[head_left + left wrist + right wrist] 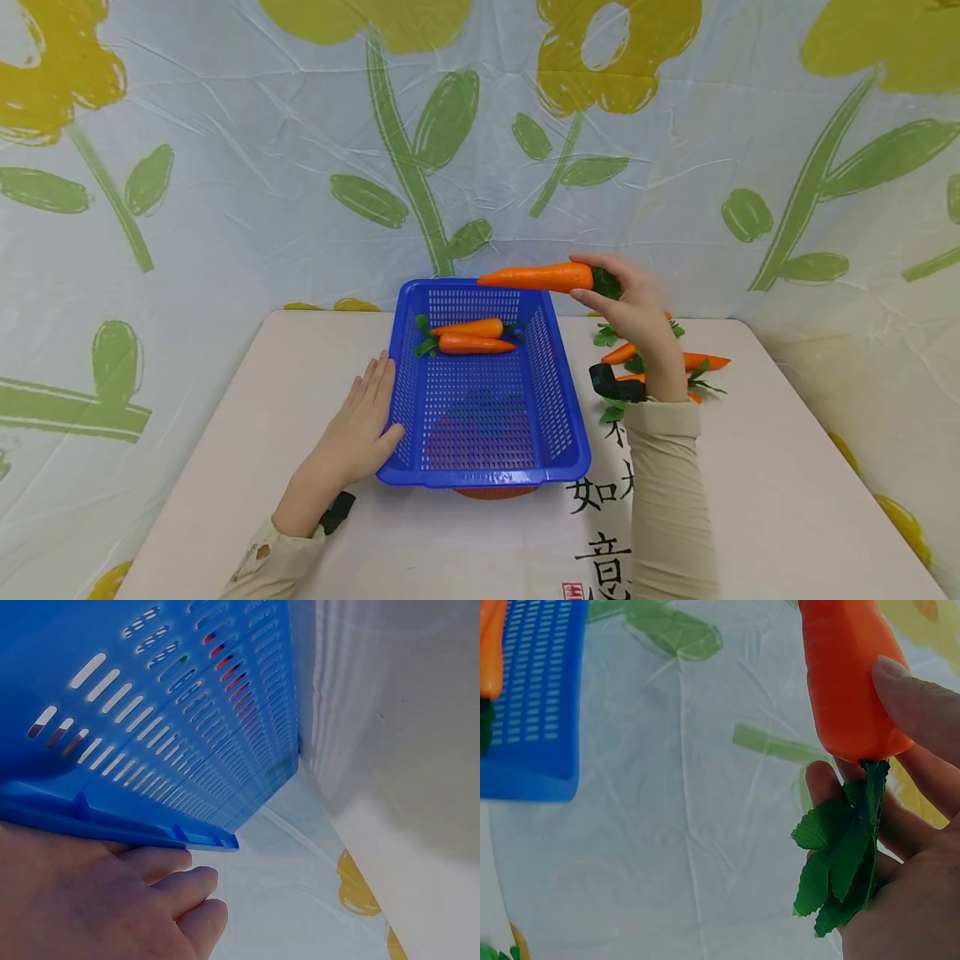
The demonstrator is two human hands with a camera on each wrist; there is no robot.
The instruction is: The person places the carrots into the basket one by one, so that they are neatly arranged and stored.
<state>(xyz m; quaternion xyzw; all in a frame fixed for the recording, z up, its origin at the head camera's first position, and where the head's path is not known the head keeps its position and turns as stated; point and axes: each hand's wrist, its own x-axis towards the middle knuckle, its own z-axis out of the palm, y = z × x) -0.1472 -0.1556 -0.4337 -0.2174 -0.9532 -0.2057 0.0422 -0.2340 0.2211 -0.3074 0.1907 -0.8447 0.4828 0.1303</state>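
Note:
My right hand (626,300) pinches an orange carrot (536,276) at its thick end, with the tip pointing left over the far rim of a blue plastic basket (573,417). In the right wrist view the thumb presses the carrot (851,682), and its green leaves (832,855) hang by the palm. My left hand (360,425) lies with straight fingers against the basket's left rim. Seen from the left wrist, those fingers (187,889) touch the underside of the rim. Two carrots (476,343) with leaves lie side by side at the basket's far end.
Several more carrots (705,361) lie in a pile on the table (780,492), right of the basket and partly behind my right arm. Black characters (606,558) mark the table's front. A flower-printed cloth (285,167) stands behind. A reddish round shape (495,493) shows under the basket.

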